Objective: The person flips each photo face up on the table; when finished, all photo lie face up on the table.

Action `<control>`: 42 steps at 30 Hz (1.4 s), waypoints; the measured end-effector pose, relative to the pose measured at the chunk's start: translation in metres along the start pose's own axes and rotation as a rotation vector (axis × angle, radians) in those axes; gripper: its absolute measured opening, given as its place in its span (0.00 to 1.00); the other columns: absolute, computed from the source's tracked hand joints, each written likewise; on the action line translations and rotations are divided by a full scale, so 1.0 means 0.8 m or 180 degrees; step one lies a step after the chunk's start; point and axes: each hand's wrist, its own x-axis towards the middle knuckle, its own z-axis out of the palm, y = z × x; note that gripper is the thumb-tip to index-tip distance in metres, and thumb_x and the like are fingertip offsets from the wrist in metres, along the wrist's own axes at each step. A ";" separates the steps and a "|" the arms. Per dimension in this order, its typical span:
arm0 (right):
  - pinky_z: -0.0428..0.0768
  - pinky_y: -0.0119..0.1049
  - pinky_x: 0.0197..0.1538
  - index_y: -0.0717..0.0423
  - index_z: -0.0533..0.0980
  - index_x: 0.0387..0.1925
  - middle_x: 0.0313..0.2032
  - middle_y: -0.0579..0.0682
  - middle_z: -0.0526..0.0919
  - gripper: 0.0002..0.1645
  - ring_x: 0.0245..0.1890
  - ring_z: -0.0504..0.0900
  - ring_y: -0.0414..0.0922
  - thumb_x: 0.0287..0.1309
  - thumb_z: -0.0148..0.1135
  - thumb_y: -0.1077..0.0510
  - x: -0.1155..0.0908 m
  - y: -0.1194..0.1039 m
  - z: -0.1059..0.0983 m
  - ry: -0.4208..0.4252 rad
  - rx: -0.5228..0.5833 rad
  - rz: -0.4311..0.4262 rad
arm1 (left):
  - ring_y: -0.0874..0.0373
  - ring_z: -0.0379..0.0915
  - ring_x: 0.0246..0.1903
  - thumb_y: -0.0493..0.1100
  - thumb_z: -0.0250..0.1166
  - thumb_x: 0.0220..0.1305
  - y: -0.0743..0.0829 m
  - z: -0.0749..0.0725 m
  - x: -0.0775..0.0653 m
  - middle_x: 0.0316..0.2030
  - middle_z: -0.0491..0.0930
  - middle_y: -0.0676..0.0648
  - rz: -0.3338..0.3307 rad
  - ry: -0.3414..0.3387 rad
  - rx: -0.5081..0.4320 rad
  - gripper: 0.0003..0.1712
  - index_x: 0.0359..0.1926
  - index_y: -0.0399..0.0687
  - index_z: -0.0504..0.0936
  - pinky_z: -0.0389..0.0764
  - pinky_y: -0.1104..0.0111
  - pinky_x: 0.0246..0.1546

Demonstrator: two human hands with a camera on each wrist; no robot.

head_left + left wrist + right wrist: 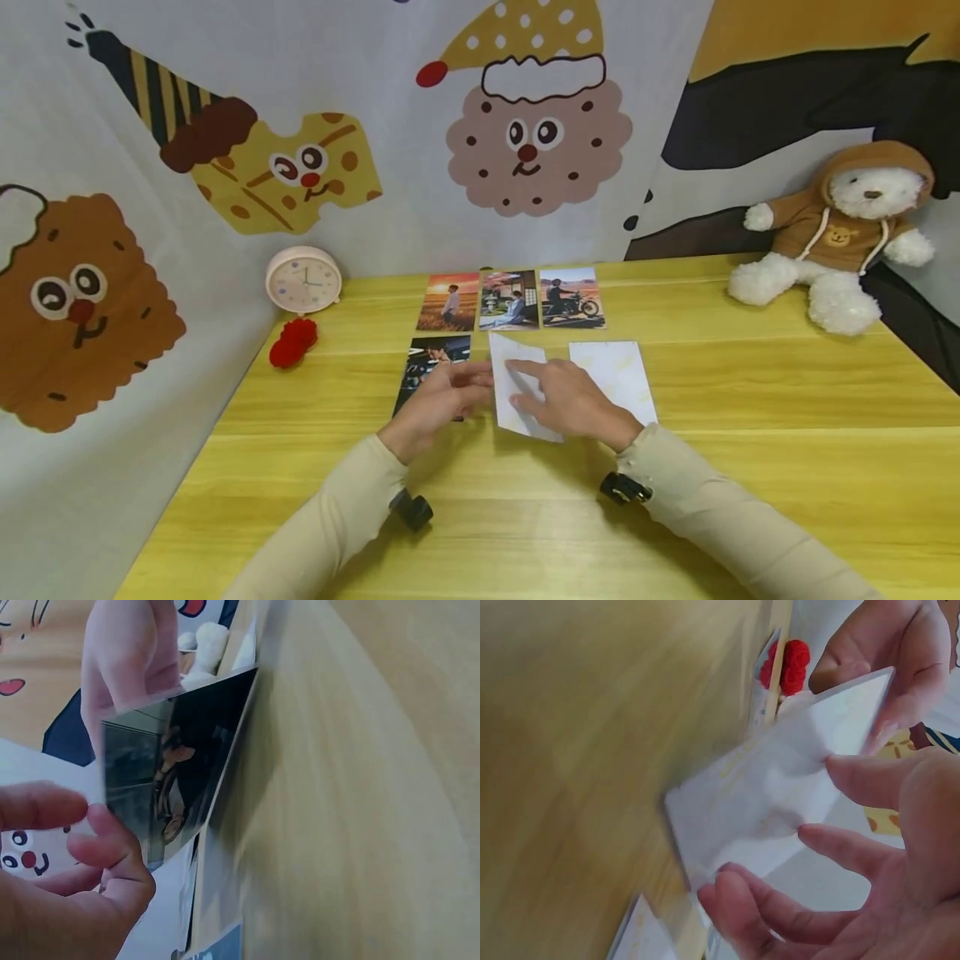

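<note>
A photo card (517, 421) stands tilted above the table, its white back toward my right hand. Its dark picture side (180, 772) faces the left wrist view and shows a seated figure. My left hand (442, 400), slightly blurred, holds the card's left edge with bent fingertips; the exact contact is partly hidden. My right hand (573, 400) touches the white back (772, 802) with extended fingertips. A picture with dark tones (427, 362) lies flat beside my left hand. Another card (615, 367) lies white side up, partly behind my right hand.
At the back lie pictures of a sunset field (450, 302), a garden house (510, 300) and a motorcycle (572, 297). A pink clock (303, 279) and red flower-like object (294, 342) stand left. A teddy bear (840, 242) sits at the back right.
</note>
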 end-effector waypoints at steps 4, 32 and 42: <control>0.68 0.32 0.25 0.45 0.67 0.73 0.22 0.48 0.79 0.34 0.18 0.69 0.40 0.69 0.60 0.48 -0.001 -0.001 -0.003 -0.0016 0.0258 -0.0005 | 0.61 0.74 0.43 0.36 0.60 0.69 0.002 -0.003 0.000 0.60 0.75 0.36 0.0125 -0.0190 0.0039 0.32 0.72 0.42 0.66 0.74 0.69 0.39; 0.79 0.48 0.22 0.40 0.62 0.74 0.47 0.61 0.88 0.33 0.10 0.72 0.51 0.72 0.58 0.47 -0.007 -0.005 -0.025 0.0234 0.2082 0.0015 | 0.53 0.81 0.47 0.38 0.68 0.65 0.023 0.008 -0.002 0.54 0.85 0.45 0.0532 -0.0032 0.0540 0.34 0.69 0.67 0.73 0.82 0.51 0.53; 0.77 0.46 0.19 0.37 0.49 0.79 0.54 0.64 0.84 0.46 0.10 0.72 0.52 0.69 0.55 0.66 -0.007 -0.003 -0.027 0.0026 0.2239 -0.0176 | 0.57 0.81 0.44 0.42 0.73 0.60 0.025 0.010 0.003 0.51 0.87 0.52 0.0727 0.0447 0.1469 0.19 0.53 0.57 0.87 0.82 0.64 0.40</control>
